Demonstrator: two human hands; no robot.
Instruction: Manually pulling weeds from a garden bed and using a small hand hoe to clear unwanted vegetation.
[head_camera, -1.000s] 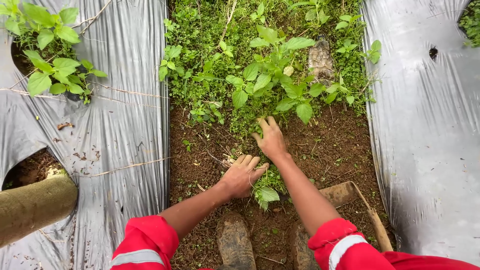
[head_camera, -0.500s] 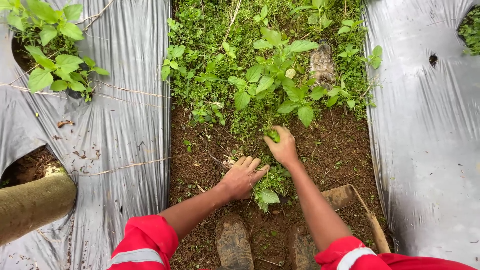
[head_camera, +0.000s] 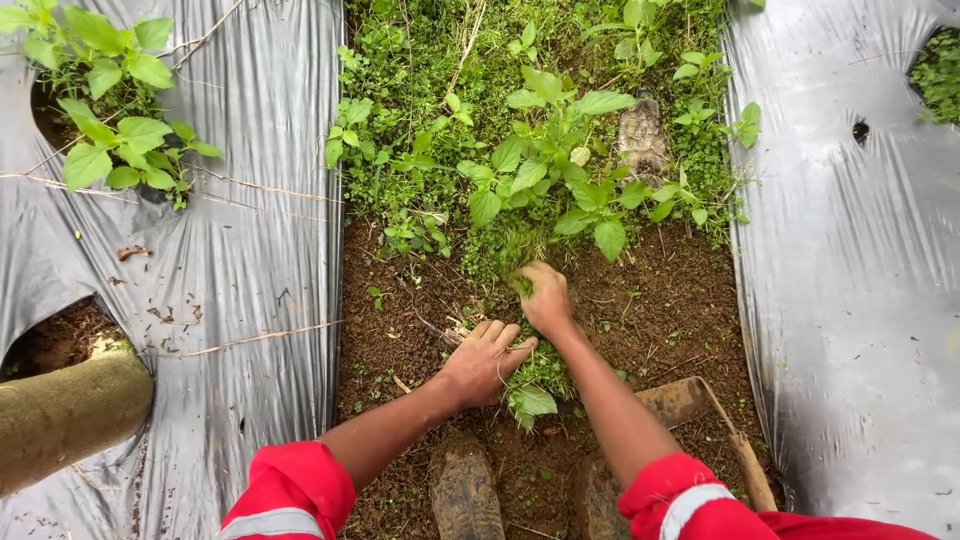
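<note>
Right hand (head_camera: 545, 298) is closed in a fist on a tuft of weeds (head_camera: 520, 250) at the edge of the green patch, on the soil strip (head_camera: 670, 300) between two plastic sheets (head_camera: 240, 250). Left hand (head_camera: 483, 358) lies flat, fingers together, pressing a pile of pulled weeds (head_camera: 535, 385). A hoe (head_camera: 700, 400) lies beside the right forearm.

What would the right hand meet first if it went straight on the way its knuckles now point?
Probably the broad-leaved weed clump just beyond the right hand, past the tuft in its grip; heights are hard to judge.
</note>
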